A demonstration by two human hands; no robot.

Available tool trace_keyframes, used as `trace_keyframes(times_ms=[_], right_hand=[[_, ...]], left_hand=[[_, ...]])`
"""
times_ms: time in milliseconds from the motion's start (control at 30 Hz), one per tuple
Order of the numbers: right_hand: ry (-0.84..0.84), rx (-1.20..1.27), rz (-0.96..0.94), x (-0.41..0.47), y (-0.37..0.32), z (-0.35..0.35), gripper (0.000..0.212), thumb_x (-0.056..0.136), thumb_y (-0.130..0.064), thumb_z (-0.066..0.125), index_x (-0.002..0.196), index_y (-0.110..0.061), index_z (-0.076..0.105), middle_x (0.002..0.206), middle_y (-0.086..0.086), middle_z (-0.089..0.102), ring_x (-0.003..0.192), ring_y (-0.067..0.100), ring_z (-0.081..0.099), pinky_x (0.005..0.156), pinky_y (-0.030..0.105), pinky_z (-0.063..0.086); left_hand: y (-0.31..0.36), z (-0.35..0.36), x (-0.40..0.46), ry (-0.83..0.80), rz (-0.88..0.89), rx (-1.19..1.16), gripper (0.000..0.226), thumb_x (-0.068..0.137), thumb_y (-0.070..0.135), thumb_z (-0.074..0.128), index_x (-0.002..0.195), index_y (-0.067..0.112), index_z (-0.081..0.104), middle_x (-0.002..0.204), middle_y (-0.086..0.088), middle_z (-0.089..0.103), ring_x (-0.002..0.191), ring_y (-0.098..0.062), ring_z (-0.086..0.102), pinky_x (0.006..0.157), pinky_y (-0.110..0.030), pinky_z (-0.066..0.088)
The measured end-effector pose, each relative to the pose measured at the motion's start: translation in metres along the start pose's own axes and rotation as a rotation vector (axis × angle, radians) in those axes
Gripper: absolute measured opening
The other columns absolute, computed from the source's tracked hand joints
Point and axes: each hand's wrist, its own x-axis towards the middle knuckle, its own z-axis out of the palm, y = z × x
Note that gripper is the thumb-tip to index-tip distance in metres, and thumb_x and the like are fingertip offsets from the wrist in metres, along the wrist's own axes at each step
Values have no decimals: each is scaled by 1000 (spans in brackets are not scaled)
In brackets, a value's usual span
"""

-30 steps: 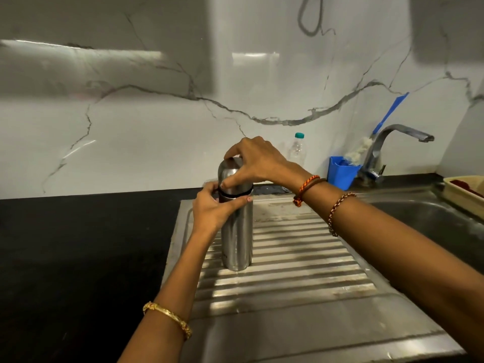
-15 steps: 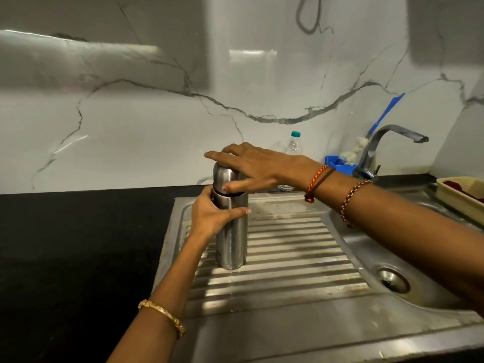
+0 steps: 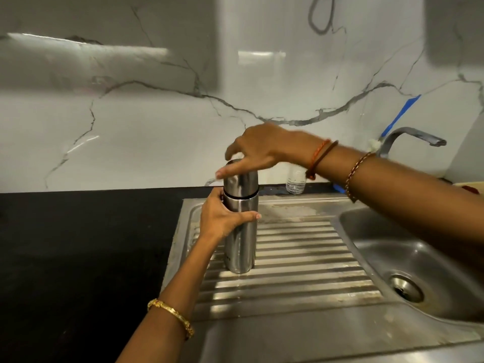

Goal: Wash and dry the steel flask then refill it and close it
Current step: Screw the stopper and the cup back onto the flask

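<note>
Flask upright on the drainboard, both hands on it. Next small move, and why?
Probably another twist of the cap with the right hand: its fingers sit on the cap, the left hand braces the flask body, and a dark seam shows below the cap.

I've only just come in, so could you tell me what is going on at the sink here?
A person is working on a steel flask that stands upright on the ribbed drainboard beside the sink basin. The left hand grips the flask's body just below the dark seam, while the right hand sits over the cap, thumb against its side. The cap is on the flask. The tap behind shows no water running.
</note>
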Motion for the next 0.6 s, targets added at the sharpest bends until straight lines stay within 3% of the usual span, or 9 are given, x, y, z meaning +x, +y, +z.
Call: trace_keyframes(times_ms=[100, 200, 433, 600], right_hand=[[-111, 203, -127, 0, 11, -11, 62, 84, -43, 60, 139, -28, 37, 137, 3, 47, 123, 22, 43, 96, 33, 37], [-127, 234, -178, 9, 5, 4, 56, 79, -26, 67, 132, -24, 50, 124, 3, 57, 108, 21, 54, 90, 36, 49], [-115, 333, -98, 24, 12, 0, 47, 74, -45, 71, 116, -25, 63, 88, -2, 56, 60, 12, 61, 64, 29, 56], [-72, 157, -68, 27, 2, 10, 44, 81, -53, 58, 106, -18, 59, 77, -1, 48, 55, 17, 55, 54, 29, 50]], left_hand=[[-2, 1, 1, -10, 7, 15, 73, 49, 26, 90, 104, 24, 42, 105, 4, 55, 97, -17, 55, 86, -33, 48], [-2, 1, 3, -10, -1, 15, 72, 49, 27, 90, 103, 24, 42, 101, 4, 54, 95, -17, 55, 85, -34, 49], [-4, 1, 3, -16, 15, 3, 72, 51, 25, 89, 104, 24, 41, 103, 4, 53, 95, -16, 54, 83, -31, 47], [-4, 2, 2, 9, 27, 14, 78, 49, 27, 90, 111, 21, 44, 105, 4, 54, 97, -17, 55, 87, -34, 49]])
